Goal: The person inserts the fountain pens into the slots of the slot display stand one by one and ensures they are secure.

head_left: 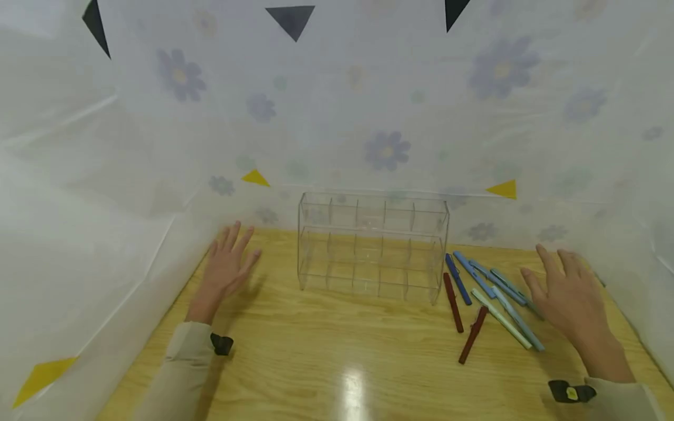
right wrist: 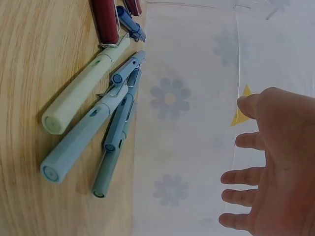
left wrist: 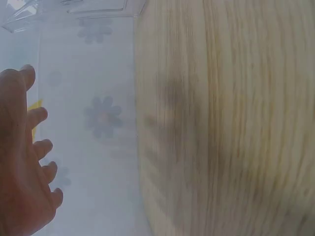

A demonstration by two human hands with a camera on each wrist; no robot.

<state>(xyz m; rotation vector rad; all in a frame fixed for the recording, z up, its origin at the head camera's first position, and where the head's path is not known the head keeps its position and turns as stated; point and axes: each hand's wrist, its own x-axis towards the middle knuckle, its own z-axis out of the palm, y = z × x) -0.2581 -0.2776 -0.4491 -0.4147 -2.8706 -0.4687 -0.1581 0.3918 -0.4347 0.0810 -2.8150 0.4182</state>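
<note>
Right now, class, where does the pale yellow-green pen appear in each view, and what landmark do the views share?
Head: the pale yellow-green pen lies right of centre, between a dark red pen and a light blue pen.
Left wrist: not in this picture.
Right wrist: the pale yellow-green pen is in the upper left, slanting down and left.
Shared landmark: the wooden tabletop, visible in all three.
</note>
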